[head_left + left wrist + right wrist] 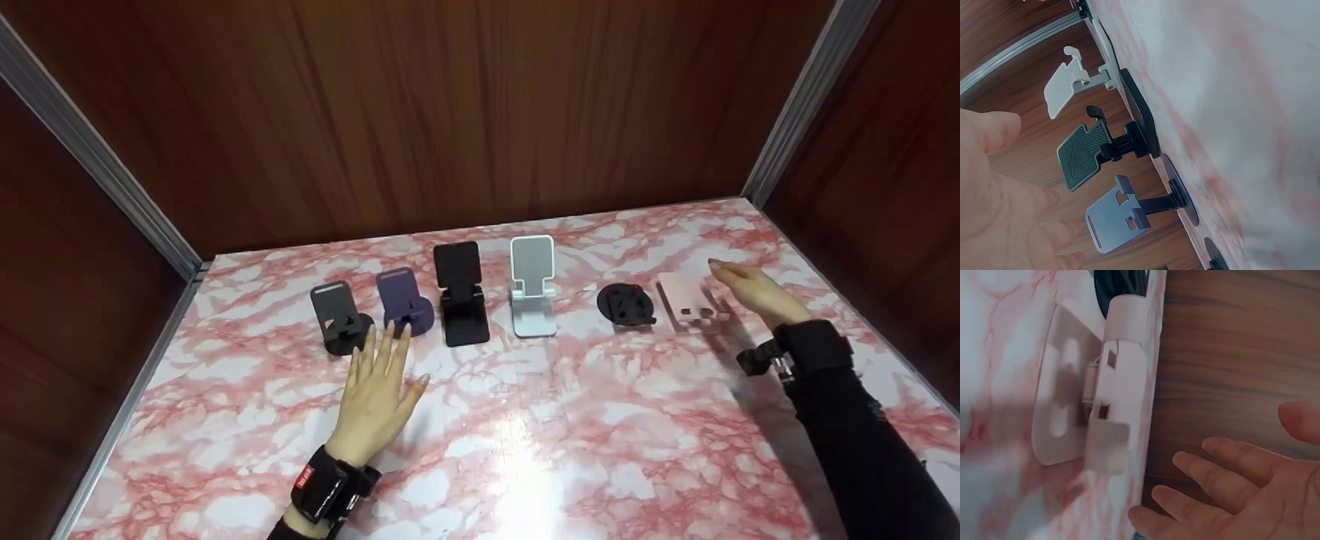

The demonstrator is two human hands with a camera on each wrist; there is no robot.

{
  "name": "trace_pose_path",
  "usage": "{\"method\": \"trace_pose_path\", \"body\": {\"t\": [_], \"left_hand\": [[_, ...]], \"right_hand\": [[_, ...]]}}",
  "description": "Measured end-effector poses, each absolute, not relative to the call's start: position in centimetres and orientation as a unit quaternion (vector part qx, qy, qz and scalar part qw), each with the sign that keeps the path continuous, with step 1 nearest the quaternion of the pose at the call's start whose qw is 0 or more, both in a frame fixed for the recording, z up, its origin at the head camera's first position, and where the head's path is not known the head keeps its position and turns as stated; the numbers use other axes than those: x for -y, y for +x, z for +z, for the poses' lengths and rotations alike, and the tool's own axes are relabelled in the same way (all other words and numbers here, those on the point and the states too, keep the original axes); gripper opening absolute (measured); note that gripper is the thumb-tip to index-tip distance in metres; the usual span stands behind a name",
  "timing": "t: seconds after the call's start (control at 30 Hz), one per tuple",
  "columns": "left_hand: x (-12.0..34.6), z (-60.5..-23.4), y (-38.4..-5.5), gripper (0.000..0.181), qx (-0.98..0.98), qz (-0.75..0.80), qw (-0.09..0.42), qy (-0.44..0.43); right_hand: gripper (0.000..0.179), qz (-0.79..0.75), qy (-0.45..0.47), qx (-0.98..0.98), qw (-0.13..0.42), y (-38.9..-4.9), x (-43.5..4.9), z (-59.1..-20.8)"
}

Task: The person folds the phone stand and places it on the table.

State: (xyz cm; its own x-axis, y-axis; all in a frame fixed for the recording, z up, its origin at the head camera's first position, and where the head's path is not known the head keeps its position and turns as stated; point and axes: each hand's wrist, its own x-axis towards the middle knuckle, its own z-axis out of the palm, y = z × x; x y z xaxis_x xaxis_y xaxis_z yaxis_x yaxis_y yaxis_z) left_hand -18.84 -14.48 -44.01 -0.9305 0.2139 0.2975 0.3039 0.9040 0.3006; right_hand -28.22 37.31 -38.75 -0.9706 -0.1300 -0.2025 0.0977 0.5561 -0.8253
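Note:
Six phone stands stand in a row on the table. My left hand (373, 409), fingers straight and spread, hovers in front of the purple phone stand (399, 292) and holds nothing. Left of that is a dark grey phone stand (336, 304); to its right come a black phone stand (457, 266) and a white phone stand (532, 262). Farther right lies a folded black phone stand (628, 306) with a round base. Beside the pink phone stand (1129, 382), at the right end, my right hand (1241, 495) is held with extended fingers, apart from it and holding nothing.
The table (465, 420) has a pink and white marbled top. Dark wooden panels (480, 112) rise behind it and on both sides, with metal corner posts (810, 97). Both wrists wear black straps with cameras.

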Motion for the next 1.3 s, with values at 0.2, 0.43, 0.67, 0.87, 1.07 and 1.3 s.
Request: {"method": "trace_pose_path", "body": {"t": [0.2,0.43,0.67,0.87,1.07,1.3], "left_hand": [[14.2,-43.8,-19.0,0.068,0.968,-0.17,0.124,-0.138],[12.9,-43.2,-19.5,0.068,0.968,-0.16,0.116,-0.154],[11.0,-43.2,-20.0,0.068,0.965,-0.146,0.123,-0.178],[9.4,-43.4,-20.5,0.069,0.963,-0.149,0.115,-0.192],[7.6,-43.6,-21.1,0.068,0.962,-0.143,0.106,-0.209],[6.4,-43.8,-21.2,0.066,0.959,-0.134,0.103,-0.228]], "right_hand": [[0.067,-0.349,-0.051,-0.933,0.071,-27.7,-34.7,-38.2],[0.07,-0.307,-0.089,-0.946,0.048,-27.7,-30.6,-38.2],[0.069,-0.302,-0.143,-0.942,0.021,-28.0,-27.2,-39.0],[0.066,-0.333,-0.18,-0.925,-0.001,-28.4,-24.3,-39.8],[0.066,-0.358,-0.189,-0.914,-0.004,-28.7,-22.2,-40.5],[0.062,-0.491,-0.192,-0.849,0.043,-29.1,-20.1,-40.5]]}}
